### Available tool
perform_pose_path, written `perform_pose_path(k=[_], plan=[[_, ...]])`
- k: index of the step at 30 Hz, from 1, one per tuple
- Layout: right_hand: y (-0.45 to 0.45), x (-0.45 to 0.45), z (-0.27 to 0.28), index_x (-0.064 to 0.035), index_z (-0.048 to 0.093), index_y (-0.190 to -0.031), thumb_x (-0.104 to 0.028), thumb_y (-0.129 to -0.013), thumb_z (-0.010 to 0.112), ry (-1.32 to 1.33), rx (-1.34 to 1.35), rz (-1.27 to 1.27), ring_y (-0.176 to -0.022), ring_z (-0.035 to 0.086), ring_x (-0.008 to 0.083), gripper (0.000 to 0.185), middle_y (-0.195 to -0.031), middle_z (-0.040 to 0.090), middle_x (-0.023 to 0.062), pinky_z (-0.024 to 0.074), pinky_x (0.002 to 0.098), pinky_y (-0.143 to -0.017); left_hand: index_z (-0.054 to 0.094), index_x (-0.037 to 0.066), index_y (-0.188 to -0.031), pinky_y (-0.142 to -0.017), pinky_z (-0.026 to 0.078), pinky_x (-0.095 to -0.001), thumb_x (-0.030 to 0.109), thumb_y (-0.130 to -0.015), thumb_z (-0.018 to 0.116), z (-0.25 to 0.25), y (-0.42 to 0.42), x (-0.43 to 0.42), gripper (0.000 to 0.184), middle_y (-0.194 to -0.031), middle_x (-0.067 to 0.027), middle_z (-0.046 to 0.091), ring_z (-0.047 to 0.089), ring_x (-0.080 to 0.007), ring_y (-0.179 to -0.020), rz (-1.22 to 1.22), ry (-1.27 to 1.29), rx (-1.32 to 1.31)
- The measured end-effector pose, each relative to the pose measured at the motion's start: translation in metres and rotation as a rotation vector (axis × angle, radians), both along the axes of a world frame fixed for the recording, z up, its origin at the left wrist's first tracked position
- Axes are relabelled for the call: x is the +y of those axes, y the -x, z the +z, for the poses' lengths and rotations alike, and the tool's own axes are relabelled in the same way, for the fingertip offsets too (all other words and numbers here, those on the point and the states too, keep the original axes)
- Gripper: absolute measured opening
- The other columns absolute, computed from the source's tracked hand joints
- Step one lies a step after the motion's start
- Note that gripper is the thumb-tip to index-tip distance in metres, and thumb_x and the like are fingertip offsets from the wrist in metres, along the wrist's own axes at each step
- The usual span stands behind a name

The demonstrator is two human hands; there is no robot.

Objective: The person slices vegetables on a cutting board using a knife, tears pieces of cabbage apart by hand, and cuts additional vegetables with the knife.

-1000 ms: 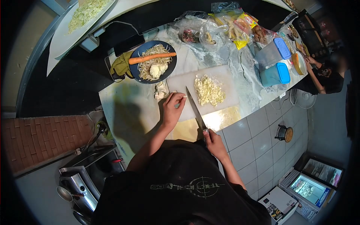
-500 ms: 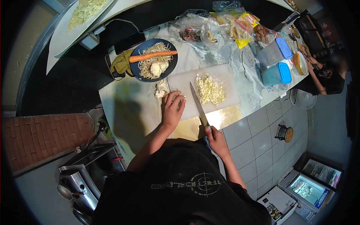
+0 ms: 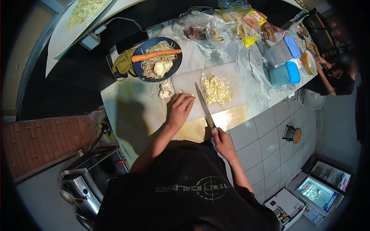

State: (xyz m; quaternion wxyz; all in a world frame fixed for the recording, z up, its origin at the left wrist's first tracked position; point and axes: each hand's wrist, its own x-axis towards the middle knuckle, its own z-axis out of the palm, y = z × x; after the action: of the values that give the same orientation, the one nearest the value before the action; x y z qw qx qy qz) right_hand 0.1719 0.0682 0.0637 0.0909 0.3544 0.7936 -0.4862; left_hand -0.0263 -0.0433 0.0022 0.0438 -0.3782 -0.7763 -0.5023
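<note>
My right hand (image 3: 222, 143) grips the handle of a kitchen knife (image 3: 204, 104), its blade pointing away from me over the white cutting board (image 3: 189, 79). To the right of the blade lies a heap of finely chopped pale vegetable (image 3: 216, 89), perhaps cauliflower. My left hand (image 3: 181, 111) rests at the board's left part, fingers bent and drawn together; what they hold, if anything, is mostly hidden. A small pale bit (image 3: 180, 91) shows by its fingertips. Uncut pale chunks (image 3: 165, 89) sit beyond, near a dark plate (image 3: 178, 68) with bean sprouts (image 3: 148, 69), a carrot (image 3: 156, 55) and another pale chunk (image 3: 163, 67).
Plastic bags of food (image 3: 241, 29) lie along the back of the marble counter (image 3: 123, 104). Two blue-lidded containers (image 3: 284, 74) stand at the right. Another person (image 3: 335, 77) is at the far right end. A green pouch (image 3: 124, 64) sits left of the plate.
My left hand's fingers have drawn closer together and shifted slightly to the right toward the blade. The knife and my right hand stay nearly in place.
</note>
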Motion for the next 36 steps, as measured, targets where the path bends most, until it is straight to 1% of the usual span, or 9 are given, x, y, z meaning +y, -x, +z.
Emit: perform_pose_path(k=[3,4,8,11,15,23,25,28,36], plan=[[0.001,-0.002,0.002,0.0048,0.058,-0.099,-0.035,-0.103,0.049,0.015,0.000,-0.006,-0.055,0.055,0.0396,0.041,-0.061,0.054,0.0255,0.0411,0.0441,-0.054,0.069,0.002,-0.095,-0.080,0.050,-0.0384,0.003,-0.083,0.072,-0.006,0.001,-0.003,0.012,-0.097,-0.0074,0.063,0.060,-0.0272,-0.095,-0.010,0.036,0.105],[0.000,-0.003,0.001,0.0048,0.058,-0.099,-0.035,-0.103,0.049,0.016,-0.003,-0.005,-0.055,0.055,0.0396,0.041,-0.061,0.054,0.0255,0.0411,0.0441,-0.054,0.069,0.003,-0.095,-0.084,0.049,-0.0386,0.004,-0.082,0.072,-0.005,-0.001,-0.005,0.013,-0.099,-0.0071,0.064,0.058,-0.0276,-0.098,-0.026,0.045,0.054],[0.004,-0.005,0.005,0.0044,0.057,-0.097,-0.035,-0.104,0.048,0.005,0.004,0.018,-0.058,0.055,0.0436,0.041,-0.062,0.054,0.0264,0.0412,0.0456,-0.055,0.069,0.002,-0.095,-0.085,0.049,-0.0385,0.004,-0.083,0.071,-0.005,-0.001,-0.004,0.012,-0.098,-0.0080,0.064,0.058,-0.0283,-0.099,0.006,0.019,-0.011],[0.004,-0.008,-0.001,0.0042,0.056,-0.095,-0.033,-0.105,0.046,-0.011,0.056,0.010,-0.063,0.056,0.0474,0.040,-0.064,0.055,0.0278,0.0416,0.0485,-0.057,0.069,0.002,-0.097,-0.084,0.049,-0.0393,0.004,-0.085,0.070,-0.011,0.002,-0.002,0.012,-0.102,-0.0090,0.064,0.058,-0.0292,-0.098,-0.023,0.020,0.062],[0.006,-0.009,0.000,0.0034,0.053,-0.091,-0.030,-0.106,0.042,-0.077,0.057,0.034,-0.069,0.057,0.0504,0.038,-0.067,0.057,0.0292,0.0419,0.0518,-0.059,0.068,0.002,-0.099,-0.083,0.049,-0.0403,0.005,-0.086,0.069,-0.013,0.001,-0.002,0.013,-0.103,-0.0099,0.062,0.057,-0.0299,-0.097,0.017,0.036,-0.027],[0.003,-0.011,-0.003,0.0029,0.053,-0.091,-0.031,-0.106,0.044,-0.049,0.078,-0.003,-0.067,0.056,0.0507,0.038,-0.065,0.056,0.0292,0.0417,0.0511,-0.057,0.070,0.003,-0.095,-0.079,0.049,-0.0378,0.002,-0.083,0.071,-0.008,0.000,-0.002,0.013,-0.098,-0.0086,0.064,0.059,-0.0271,-0.092,0.027,-0.031,-0.074],[0.003,-0.012,-0.002,0.0029,0.053,-0.091,-0.031,-0.106,0.044,-0.056,0.103,-0.003,-0.067,0.056,0.0506,0.038,-0.065,0.056,0.0292,0.0416,0.0510,-0.057,0.066,0.002,-0.094,-0.077,0.049,-0.0397,0.001,-0.082,0.070,-0.008,0.003,-0.003,0.013,-0.095,-0.0098,0.061,0.057,-0.0293,-0.090,-0.026,0.005,0.021],[0.004,-0.013,0.006,0.0032,0.053,-0.091,-0.031,-0.106,0.044,-0.049,0.056,0.007,-0.068,0.056,0.0508,0.038,-0.065,0.056,0.0292,0.0415,0.0507,-0.057,0.065,0.001,-0.090,-0.076,0.049,-0.0398,-0.001,-0.081,0.071,-0.009,0.001,-0.002,0.011,-0.090,-0.0095,0.061,0.058,-0.0292,-0.087,0.010,0.004,-0.021],[0.000,-0.018,0.003,0.0033,0.053,-0.091,-0.031,-0.105,0.045,-0.048,0.053,-0.007,-0.067,0.056,0.0511,0.038,-0.066,0.056,0.0298,0.0410,0.0516,-0.057,0.065,0.001,-0.089,-0.074,0.050,-0.0382,0.000,-0.080,0.072,-0.006,-0.002,-0.006,0.011,-0.091,-0.0085,0.062,0.059,-0.0277,-0.086,-0.071,0.013,0.084]])
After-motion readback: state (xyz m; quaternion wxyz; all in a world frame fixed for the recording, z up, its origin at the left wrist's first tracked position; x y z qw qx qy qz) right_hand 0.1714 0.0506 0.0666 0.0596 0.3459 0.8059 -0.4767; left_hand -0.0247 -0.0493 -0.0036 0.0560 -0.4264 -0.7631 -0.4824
